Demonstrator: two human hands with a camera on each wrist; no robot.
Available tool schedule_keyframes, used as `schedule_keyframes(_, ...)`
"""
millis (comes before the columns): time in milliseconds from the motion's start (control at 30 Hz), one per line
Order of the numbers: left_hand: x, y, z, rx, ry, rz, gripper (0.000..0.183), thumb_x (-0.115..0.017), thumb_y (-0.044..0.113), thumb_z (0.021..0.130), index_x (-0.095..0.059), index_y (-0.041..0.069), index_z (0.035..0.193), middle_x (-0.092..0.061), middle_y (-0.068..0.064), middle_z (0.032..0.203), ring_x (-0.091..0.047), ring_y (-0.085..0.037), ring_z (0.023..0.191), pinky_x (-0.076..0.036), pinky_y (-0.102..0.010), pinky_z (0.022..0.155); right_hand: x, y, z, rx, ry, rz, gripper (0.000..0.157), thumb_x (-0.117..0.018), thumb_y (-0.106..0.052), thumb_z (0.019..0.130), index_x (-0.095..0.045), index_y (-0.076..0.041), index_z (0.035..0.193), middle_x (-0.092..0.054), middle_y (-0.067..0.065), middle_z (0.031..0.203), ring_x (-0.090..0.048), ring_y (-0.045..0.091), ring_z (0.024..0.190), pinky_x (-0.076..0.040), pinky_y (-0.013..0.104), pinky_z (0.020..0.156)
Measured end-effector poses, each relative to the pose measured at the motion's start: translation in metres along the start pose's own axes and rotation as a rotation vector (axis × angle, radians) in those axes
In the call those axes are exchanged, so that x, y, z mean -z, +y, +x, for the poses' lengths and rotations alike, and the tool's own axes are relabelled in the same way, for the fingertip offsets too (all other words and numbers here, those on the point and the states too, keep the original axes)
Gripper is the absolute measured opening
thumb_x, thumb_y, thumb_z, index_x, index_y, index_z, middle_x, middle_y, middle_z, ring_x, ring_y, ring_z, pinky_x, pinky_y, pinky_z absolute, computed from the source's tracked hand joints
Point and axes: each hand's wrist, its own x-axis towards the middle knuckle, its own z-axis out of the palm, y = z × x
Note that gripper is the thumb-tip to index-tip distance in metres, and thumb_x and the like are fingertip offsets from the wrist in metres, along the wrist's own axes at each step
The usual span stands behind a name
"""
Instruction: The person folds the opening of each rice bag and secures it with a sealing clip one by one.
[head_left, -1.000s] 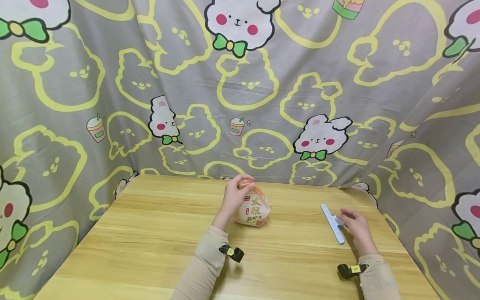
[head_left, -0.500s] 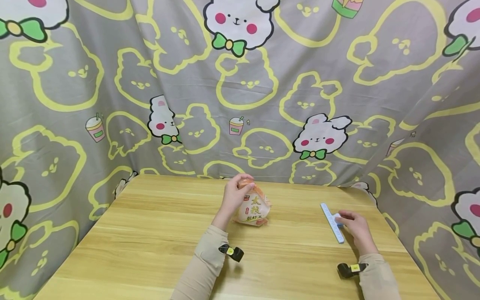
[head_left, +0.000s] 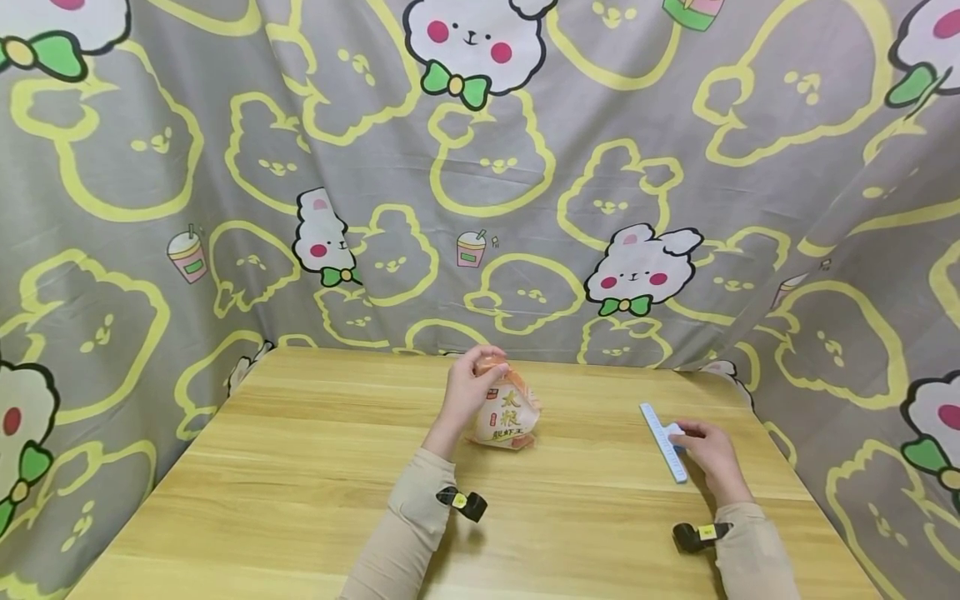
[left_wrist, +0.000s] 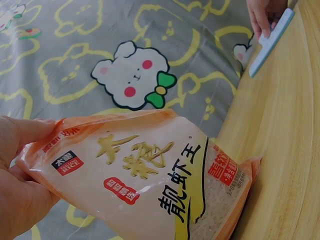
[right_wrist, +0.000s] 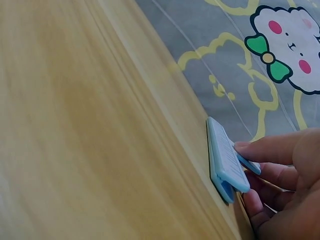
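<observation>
My left hand pinches the gathered orange top of a rice bag, which stands on the table. In the left wrist view the bag shows gold and black lettering, with white grains through a see-through part low down. Over to the right lies a long light blue bag clip with ruler-like marks on its bar. The thumb and fingers of my right hand pinch its short handle. From the right wrist, the clip shows its two bars slightly parted at the near end.
The wood-grain table ends at a grey curtain with rabbit prints, which hangs behind it and at both sides. A small black camera is strapped to each wrist.
My right hand's fingers have drawn in slightly on the clip's handle. The left hand keeps its hold on the rice bag, and the head view has shifted a little.
</observation>
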Motion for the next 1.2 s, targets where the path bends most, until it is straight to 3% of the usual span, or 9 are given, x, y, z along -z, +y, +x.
schedule_keyframes(200, 0.004, 0.029, -0.01, 0.005, -0.02, -0.007, 0.025, -0.068, 0.015, 0.091, -0.065, 0.0, 0.109, -0.07, -0.024, 0.103, -0.065, -0.018, 0.084, -0.051, -0.022, 0.07, 0.001, -0.001, 0.0, 0.018, 0.004, -0.008, 0.051, -0.062, -0.013, 0.092, -0.047, 0.014, 0.133, -0.047, 0.034, 0.133, -0.05, 0.033, 0.11, -0.042, 0.015, 0.069)
schedule_keyframes(467, 0.004, 0.029, -0.011, 0.005, -0.022, -0.003, 0.025, -0.068, 0.016, 0.091, -0.065, 0.0, 0.109, -0.069, -0.024, 0.102, -0.06, -0.016, 0.078, -0.049, -0.022, 0.066, 0.0, -0.003, -0.001, 0.01, 0.007, 0.006, 0.051, -0.06, -0.014, 0.093, -0.045, 0.013, 0.134, -0.045, 0.034, 0.135, -0.047, 0.036, 0.115, -0.04, 0.02, 0.075)
schedule_keyframes(667, 0.005, 0.03, -0.011, 0.01, -0.02, 0.0, 0.025, -0.068, 0.017, 0.091, -0.065, 0.0, 0.109, -0.069, -0.023, 0.103, -0.06, -0.012, 0.078, -0.049, -0.021, 0.067, -0.001, -0.004, -0.002, 0.025, 0.022, 0.003, 0.05, -0.061, -0.012, 0.093, -0.046, 0.013, 0.133, -0.048, 0.033, 0.132, -0.048, 0.033, 0.112, -0.041, 0.016, 0.071)
schedule_keyframes(1033, 0.004, 0.03, -0.011, 0.005, -0.022, 0.007, 0.025, -0.068, 0.016, 0.091, -0.065, -0.001, 0.11, -0.069, -0.024, 0.102, -0.064, -0.018, 0.084, -0.051, -0.021, 0.07, -0.004, -0.006, -0.003, 0.022, 0.024, 0.03, 0.05, -0.062, -0.013, 0.092, -0.047, 0.011, 0.133, -0.051, 0.028, 0.129, -0.05, 0.008, 0.09, -0.046, 0.017, 0.069)
schedule_keyframes(1200, 0.005, 0.03, -0.011, 0.0, -0.023, 0.006, 0.026, -0.068, 0.017, 0.091, -0.065, -0.001, 0.11, -0.069, -0.023, 0.104, -0.065, -0.021, 0.086, -0.051, -0.021, 0.072, -0.003, -0.006, -0.002, 0.016, 0.015, 0.03, 0.051, -0.061, -0.016, 0.093, -0.046, 0.009, 0.135, -0.049, 0.029, 0.133, -0.05, 0.01, 0.094, -0.045, 0.018, 0.071)
